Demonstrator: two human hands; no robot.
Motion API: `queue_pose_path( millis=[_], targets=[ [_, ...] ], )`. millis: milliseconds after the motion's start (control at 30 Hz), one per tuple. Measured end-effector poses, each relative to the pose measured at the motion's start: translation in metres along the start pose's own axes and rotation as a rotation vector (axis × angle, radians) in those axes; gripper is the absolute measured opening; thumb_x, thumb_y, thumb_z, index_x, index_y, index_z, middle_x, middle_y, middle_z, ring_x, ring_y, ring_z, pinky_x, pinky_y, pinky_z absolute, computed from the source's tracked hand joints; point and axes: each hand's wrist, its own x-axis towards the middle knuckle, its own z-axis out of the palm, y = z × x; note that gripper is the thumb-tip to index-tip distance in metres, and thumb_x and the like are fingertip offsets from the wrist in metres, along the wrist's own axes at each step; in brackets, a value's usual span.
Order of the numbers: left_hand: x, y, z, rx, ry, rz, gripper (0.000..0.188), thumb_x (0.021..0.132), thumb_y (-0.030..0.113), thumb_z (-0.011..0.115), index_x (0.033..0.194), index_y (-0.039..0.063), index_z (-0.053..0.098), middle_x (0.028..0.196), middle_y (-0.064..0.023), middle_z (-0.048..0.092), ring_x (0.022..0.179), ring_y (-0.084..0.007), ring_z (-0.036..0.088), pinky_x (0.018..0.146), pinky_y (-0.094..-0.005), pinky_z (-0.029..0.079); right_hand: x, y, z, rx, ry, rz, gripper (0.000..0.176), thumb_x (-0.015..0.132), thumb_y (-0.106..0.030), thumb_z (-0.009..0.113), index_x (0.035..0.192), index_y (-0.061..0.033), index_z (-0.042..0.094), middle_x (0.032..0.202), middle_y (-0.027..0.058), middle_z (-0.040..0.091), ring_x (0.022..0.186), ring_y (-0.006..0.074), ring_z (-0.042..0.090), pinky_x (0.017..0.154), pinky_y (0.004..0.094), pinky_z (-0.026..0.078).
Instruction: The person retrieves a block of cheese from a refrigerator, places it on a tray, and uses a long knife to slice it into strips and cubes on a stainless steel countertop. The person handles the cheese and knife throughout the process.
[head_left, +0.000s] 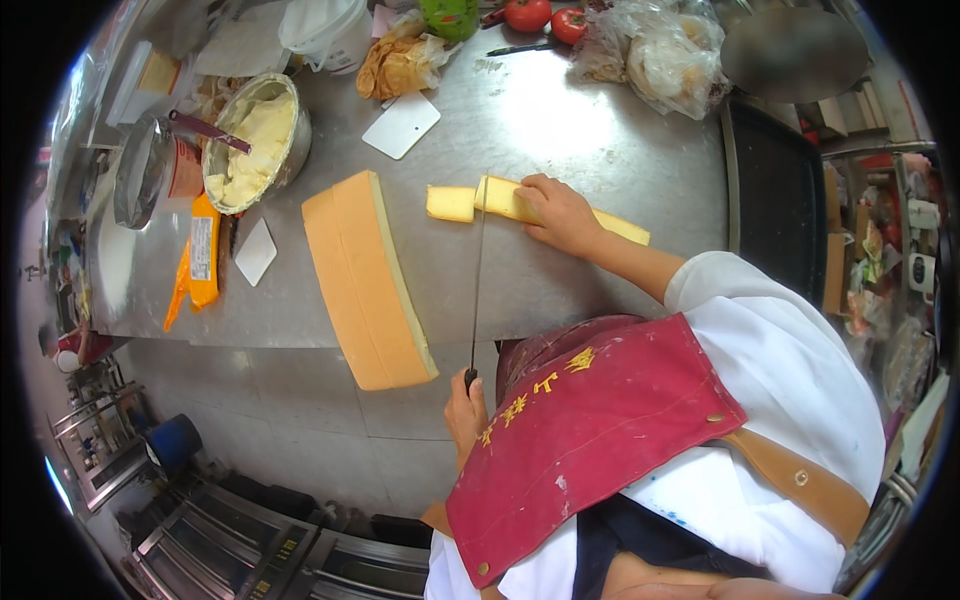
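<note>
My left hand (465, 412) grips the dark handle of a long, thin-bladed knife (477, 285) by the table's near edge. The blade points away from me and crosses a strip of yellow sponge cake (501, 197) near its left end. My right hand (562, 216) rests on that strip with fingers curled over it; the palm hides the middle, and a further length of yellow cake (621, 226) shows beyond the wrist. A short piece of cake (450, 203) lies just left of the blade. Farther left is a large brown-topped sponge slab (367, 285), its near end passing the table edge in view.
On the steel table (457, 300), a bowl (300, 142) of pale cream holds a purple spatula (210, 131). White scrapers (401, 125) and an orange packet (202, 255) lie about. Tomatoes (528, 13) and plastic bags (667, 56) stand at the back. A black tray (776, 199) is at right.
</note>
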Motion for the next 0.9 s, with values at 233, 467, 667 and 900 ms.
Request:
queue_pose_path(
  millis=[233,467,667,900],
  targets=[
    [-0.002,0.018,0.002,0.139,0.007,0.042,0.034,0.104,0.034,0.054,0.128,0.011,0.060,0.107,-0.0212,0.071,0.095,-0.0434,0.069,0.079,-0.0470,0.055,-0.017,0.004,-0.010,-0.034,0.083,-0.102,0.051,0.072,-0.010,0.080,0.117,-0.0036,0.057,0.128,0.0158,0.055,0.110,0.0371,0.057,0.094,0.0455,0.048],
    [-0.001,0.022,0.002,0.209,0.000,0.041,0.034,0.103,0.036,0.056,0.128,0.013,0.060,0.106,-0.0200,0.071,0.093,-0.0428,0.069,0.074,-0.0480,0.055,-0.013,0.004,-0.009,-0.030,0.087,-0.111,0.051,0.071,-0.007,0.079,0.116,-0.0030,0.057,0.124,0.0154,0.055,0.107,0.0360,0.057,0.093,0.0439,0.049],
    [0.000,0.020,0.002,0.209,-0.002,0.049,0.032,0.102,0.033,0.058,0.127,0.013,0.061,0.106,-0.0203,0.071,0.093,-0.0425,0.069,0.074,-0.0482,0.055,-0.013,0.005,-0.008,-0.026,0.090,-0.109,0.048,0.071,-0.007,0.078,0.114,-0.0029,0.057,0.123,0.0151,0.056,0.106,0.0356,0.058,0.092,0.0436,0.050],
    [0.003,0.030,-0.003,0.228,-0.012,0.044,0.031,0.101,0.032,0.059,0.126,0.013,0.060,0.106,-0.0204,0.071,0.093,-0.0433,0.069,0.074,-0.0494,0.054,-0.013,0.008,-0.005,-0.015,0.097,-0.110,0.045,0.072,-0.006,0.077,0.112,-0.0032,0.057,0.120,0.0139,0.056,0.105,0.0346,0.058,0.091,0.0430,0.050]
  ],
)
